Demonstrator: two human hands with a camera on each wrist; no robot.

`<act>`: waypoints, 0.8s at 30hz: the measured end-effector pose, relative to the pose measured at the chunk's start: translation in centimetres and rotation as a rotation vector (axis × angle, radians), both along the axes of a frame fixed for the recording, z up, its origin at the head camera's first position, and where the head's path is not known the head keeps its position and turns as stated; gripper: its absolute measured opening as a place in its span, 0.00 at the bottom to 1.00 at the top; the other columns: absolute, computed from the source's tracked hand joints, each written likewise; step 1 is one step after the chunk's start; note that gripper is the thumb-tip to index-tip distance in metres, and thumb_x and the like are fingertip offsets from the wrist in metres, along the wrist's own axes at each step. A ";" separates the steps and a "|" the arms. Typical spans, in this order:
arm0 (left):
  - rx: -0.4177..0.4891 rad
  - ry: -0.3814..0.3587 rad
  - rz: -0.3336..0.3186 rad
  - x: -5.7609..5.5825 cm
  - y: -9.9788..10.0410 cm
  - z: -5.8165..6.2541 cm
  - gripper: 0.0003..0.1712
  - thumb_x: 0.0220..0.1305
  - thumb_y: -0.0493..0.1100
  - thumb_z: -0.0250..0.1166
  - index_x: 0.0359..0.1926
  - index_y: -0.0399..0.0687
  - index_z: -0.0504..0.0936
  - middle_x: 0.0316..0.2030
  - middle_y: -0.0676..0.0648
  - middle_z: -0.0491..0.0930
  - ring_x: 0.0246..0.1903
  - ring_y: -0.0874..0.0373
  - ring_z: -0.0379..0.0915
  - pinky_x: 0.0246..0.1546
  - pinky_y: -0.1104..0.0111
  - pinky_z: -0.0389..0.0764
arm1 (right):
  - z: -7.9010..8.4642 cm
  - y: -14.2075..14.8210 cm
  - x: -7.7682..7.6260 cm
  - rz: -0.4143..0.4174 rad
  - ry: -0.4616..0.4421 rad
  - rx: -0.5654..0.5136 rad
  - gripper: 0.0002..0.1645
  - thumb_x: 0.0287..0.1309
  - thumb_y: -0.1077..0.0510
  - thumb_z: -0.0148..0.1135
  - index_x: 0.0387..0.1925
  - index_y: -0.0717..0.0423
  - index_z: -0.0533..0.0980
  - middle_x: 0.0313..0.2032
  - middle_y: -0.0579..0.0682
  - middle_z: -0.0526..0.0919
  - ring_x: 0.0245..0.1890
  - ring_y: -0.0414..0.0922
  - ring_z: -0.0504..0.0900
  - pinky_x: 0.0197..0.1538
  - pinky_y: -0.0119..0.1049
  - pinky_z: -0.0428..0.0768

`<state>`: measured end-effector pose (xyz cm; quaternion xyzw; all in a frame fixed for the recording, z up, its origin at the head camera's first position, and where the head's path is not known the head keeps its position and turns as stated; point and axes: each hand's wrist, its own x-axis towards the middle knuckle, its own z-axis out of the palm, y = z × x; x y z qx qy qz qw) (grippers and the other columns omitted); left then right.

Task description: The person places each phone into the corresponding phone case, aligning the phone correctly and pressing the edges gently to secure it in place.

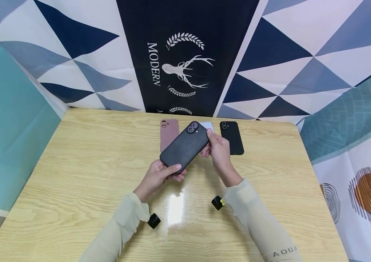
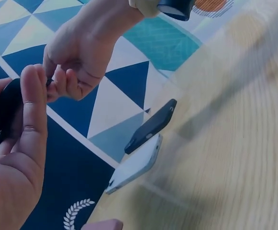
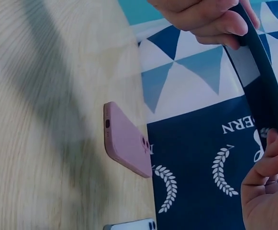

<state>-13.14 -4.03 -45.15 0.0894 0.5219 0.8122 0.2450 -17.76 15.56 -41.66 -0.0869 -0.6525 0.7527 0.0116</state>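
Note:
Both hands hold a black smartphone (image 1: 184, 147) tilted above the table, its back with two camera lenses facing up in the head view. My left hand (image 1: 157, 174) grips the lower left end, thumb across the back and fingers beneath. At the upper right corner, my right hand (image 1: 219, 151) pinches the phone between thumb and fingers. The right wrist view shows the phone's dark, glossy front (image 3: 253, 76) from the side. Behind the held phone lie a pink phone (image 1: 169, 131) and a whitish phone (image 1: 207, 125), both partly hidden; another black phone (image 1: 232, 140) lies to the right.
The wooden table (image 1: 90, 174) ends at a patterned cloth backdrop (image 1: 185, 22) just behind the row of phones. Small black wrist cameras (image 1: 154, 220) hang by both sleeves. A bright light reflection lies on the tabletop between the forearms.

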 end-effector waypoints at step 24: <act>-0.303 -0.079 -0.056 -0.8 -0.6 0.3 0.18 0.63 0.39 0.59 0.48 0.27 0.75 0.26 0.56 0.81 0.24 0.66 0.78 0.32 0.72 0.82 | -1.8 1.4 0.2 0.125 -0.108 0.099 0.27 0.69 0.44 0.44 0.18 0.53 0.69 0.07 0.40 0.65 0.07 0.36 0.60 0.15 0.27 0.59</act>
